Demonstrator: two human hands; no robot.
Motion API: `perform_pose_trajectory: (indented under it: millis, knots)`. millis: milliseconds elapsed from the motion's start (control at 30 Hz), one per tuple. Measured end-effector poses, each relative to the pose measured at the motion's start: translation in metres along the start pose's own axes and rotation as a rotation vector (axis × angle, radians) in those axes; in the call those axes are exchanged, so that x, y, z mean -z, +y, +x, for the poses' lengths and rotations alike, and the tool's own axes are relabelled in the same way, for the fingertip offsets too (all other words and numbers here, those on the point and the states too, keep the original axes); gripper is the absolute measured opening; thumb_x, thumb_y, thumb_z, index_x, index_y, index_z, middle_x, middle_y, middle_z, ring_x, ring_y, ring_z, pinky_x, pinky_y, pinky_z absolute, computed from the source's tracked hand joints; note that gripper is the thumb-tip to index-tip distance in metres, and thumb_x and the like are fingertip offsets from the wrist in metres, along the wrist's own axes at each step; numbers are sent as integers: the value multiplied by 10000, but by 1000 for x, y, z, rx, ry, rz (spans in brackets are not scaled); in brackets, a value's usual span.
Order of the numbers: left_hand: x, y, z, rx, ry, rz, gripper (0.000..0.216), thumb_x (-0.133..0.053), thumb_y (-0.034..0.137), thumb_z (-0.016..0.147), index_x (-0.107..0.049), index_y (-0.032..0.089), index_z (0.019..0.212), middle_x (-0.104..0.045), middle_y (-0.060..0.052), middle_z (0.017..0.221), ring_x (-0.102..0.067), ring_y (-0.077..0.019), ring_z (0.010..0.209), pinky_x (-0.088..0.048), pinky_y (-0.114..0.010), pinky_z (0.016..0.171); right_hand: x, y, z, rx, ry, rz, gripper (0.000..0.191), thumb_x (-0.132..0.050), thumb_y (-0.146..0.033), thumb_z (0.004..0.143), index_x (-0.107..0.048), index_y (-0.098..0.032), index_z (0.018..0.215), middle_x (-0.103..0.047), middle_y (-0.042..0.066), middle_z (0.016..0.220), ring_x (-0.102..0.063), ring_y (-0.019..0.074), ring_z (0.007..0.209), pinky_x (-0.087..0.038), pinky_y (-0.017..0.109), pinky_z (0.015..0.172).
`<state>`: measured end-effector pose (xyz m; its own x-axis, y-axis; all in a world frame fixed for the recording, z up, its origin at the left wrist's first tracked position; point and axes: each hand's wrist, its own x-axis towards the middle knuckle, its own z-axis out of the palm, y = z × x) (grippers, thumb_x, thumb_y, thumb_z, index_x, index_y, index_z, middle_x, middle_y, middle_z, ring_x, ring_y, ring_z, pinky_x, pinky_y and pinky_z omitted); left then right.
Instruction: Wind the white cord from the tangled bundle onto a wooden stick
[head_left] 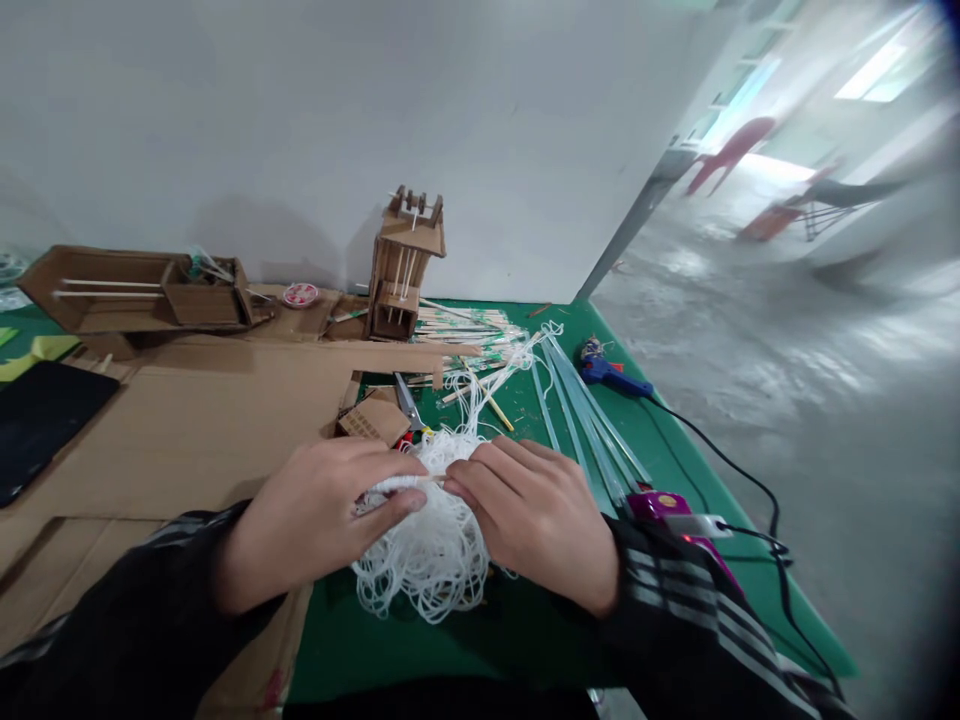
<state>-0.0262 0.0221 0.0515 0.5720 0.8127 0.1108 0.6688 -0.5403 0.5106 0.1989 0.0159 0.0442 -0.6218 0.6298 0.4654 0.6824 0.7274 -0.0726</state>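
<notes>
A loose tangle of white string (427, 560) lies on the green table (675, 470) right in front of me. My left hand (322, 515) and my right hand (532, 515) meet over it, fingers pinched together. Between them they hold a thin wooden stick (409, 484) wrapped in white string. Both sleeves are black with grey stripes.
A cardboard tower model (401, 265) stands at the back beside a flat cardboard sheet (187, 430) and an open box (150, 290). Scissors (409, 405), wooden sticks (465, 325), clear glue sticks (585, 420), a blue glue gun (607, 368) and a purple tool (675, 515) lie nearby.
</notes>
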Motion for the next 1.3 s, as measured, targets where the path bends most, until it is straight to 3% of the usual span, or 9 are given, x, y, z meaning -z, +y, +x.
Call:
perform_pose_trajectory:
  millis: [100, 167, 233, 433, 667, 833, 1033, 1200, 1300]
  knots:
    - [-5, 0, 3, 2, 5, -88, 238, -468, 374, 962, -655, 228, 972, -706, -15, 910, -639, -188, 844, -422, -275, 724, 3, -6, -1, -24, 97, -10, 84, -551, -184, 933, -632, -194, 954, -700, 33, 829, -586, 190, 770, -381, 369, 713]
    - [-7, -1, 5, 28, 37, -157, 215, -459, 348, 965, -628, 217, 937, -678, -15, 884, -619, -179, 820, -423, -267, 722, 4, -13, -5, -61, 285, -3, 188, -594, -132, 881, -596, -216, 1049, -707, 54, 924, -594, 227, 872, -380, 431, 834]
    - [-8, -1, 5, 79, 84, -231, 203, -458, 344, 964, -609, 217, 917, -655, -9, 857, -603, -170, 782, -428, -258, 702, 0, -20, -8, -125, 404, 79, 228, -608, -115, 843, -566, -233, 1033, -685, 63, 907, -582, 236, 851, -400, 432, 810]
    - [-8, -3, 5, 98, 132, -385, 178, -472, 319, 958, -596, 209, 894, -596, -3, 842, -571, -159, 794, -439, -250, 711, -23, -22, -5, -420, -13, 433, 132, -651, -228, 816, -548, -201, 894, -637, 53, 873, -566, 229, 834, -457, 356, 723]
    - [-15, -9, 4, 213, 14, -721, 221, -430, 382, 982, -573, 219, 935, -596, 4, 861, -617, -139, 792, -518, -237, 709, -30, -10, -5, -578, -144, 952, 125, -520, -242, 904, -544, -186, 794, -543, -11, 702, -487, 122, 626, -404, 244, 569]
    - [-20, -11, 5, 216, -13, -755, 272, -394, 398, 990, -565, 198, 922, -597, -17, 845, -595, -144, 760, -526, -248, 663, -39, -6, -9, -693, -169, 1267, 230, -552, -365, 898, -519, -178, 767, -459, -36, 669, -408, 97, 586, -356, 231, 539]
    - [-23, -14, 5, 229, -44, -704, 280, -391, 413, 988, -551, 204, 894, -614, -21, 809, -595, -147, 713, -506, -246, 616, -40, -6, -7, -769, -173, 1394, 263, -596, -404, 842, -495, -193, 723, -438, -41, 651, -399, 101, 578, -343, 230, 524]
    - [-26, -14, 5, 259, -49, -730, 269, -383, 430, 988, -521, 213, 909, -636, -30, 819, -647, -168, 766, -515, -241, 592, -42, -6, -9, -759, -164, 1366, 189, -552, -348, 853, -482, -194, 769, -439, -43, 664, -403, 100, 569, -351, 239, 534]
    - [-27, -15, 5, 291, -49, -731, 269, -389, 447, 983, -507, 218, 908, -654, -36, 845, -665, -170, 765, -513, -231, 558, -42, -11, -12, -705, -40, 1137, 60, -518, -229, 852, -488, -194, 890, -502, -8, 773, -472, 132, 671, -415, 277, 623]
